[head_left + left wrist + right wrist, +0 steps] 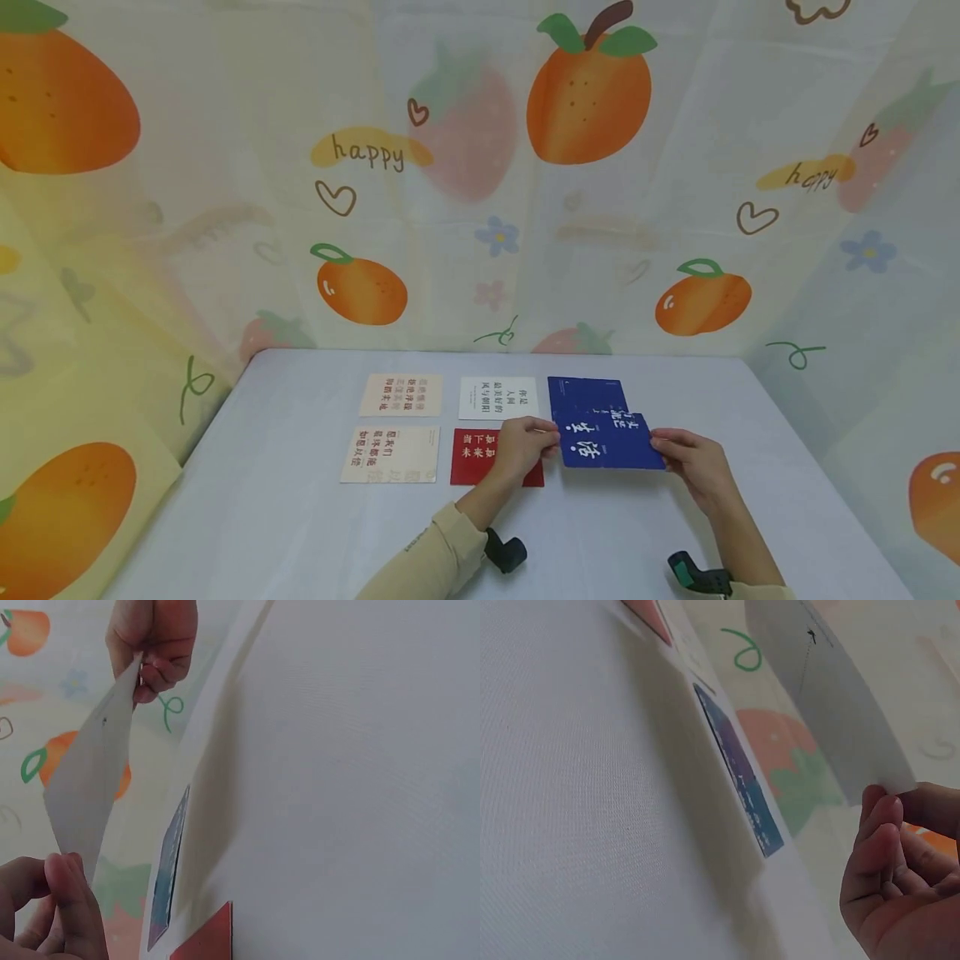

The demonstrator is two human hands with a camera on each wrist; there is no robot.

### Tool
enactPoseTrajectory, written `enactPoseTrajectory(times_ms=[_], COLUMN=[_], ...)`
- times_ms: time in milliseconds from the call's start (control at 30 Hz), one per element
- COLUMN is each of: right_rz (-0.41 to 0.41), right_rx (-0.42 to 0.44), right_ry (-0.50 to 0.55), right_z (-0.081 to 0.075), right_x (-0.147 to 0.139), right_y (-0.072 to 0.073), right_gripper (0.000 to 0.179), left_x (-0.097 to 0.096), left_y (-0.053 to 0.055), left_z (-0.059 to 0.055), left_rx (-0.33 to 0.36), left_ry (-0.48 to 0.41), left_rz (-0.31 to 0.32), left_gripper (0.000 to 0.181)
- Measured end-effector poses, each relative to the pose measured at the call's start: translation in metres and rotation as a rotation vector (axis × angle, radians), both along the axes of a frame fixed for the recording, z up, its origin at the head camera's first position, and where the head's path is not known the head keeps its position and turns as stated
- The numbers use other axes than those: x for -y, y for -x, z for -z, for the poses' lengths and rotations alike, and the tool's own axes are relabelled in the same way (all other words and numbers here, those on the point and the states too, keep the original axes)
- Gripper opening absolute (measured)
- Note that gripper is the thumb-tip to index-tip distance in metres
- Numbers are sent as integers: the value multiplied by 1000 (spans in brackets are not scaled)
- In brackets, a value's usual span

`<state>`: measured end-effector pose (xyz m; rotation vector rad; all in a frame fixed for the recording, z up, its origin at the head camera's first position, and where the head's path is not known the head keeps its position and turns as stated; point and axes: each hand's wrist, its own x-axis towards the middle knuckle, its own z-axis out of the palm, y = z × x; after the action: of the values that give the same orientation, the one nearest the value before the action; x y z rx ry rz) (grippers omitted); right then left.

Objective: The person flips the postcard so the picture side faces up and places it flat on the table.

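Observation:
Both hands hold a dark blue card (611,446) with white Chinese characters up above the white table. My left hand (519,448) pinches its left edge between thumb and fingers, and my right hand (699,468) grips the right edge. From below, in the left wrist view, the card's pale underside (97,757) shows, with a small dark mark on it. Another blue card (583,390) lies flat behind, partly covered by the held one in the head view. A red card (467,468) lies under my left wrist, which hides part of it.
Left of the hands, a white card (480,402) with dark lettering lies in the back row beside a cream card (401,395). A second cream card (375,454) lies in front. Fruit-patterned cloth (465,250) hangs behind and beside the white table (247,500).

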<state>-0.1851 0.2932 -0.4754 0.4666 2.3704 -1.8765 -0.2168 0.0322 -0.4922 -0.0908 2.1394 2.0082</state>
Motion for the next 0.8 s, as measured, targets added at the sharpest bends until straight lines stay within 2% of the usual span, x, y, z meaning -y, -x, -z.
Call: enactPoseTrajectory(times_ms=[167, 367, 533, 667, 800], right_rz=[13, -8, -16, -16, -28], right_rx=[-3, -23, -19, 7, 31], right_ry=[-46, -104, -114, -109, -136], right_z=[2, 4, 4, 5, 6], right_x=[3, 4, 3, 1, 0], right_y=[1, 5, 7, 7, 8], right_gripper=[44, 41, 39, 37, 36], left_x=[-1, -3, -3, -2, -1], left_y=[0, 2, 3, 1, 0], left_z=[3, 7, 9, 10, 10], left_rx=[-9, -27, -39, -32, -52], left_ry=[35, 92, 130, 178, 269], left_rz=[-26, -42, -31, 8, 85], left_gripper=[19, 19, 20, 26, 35])
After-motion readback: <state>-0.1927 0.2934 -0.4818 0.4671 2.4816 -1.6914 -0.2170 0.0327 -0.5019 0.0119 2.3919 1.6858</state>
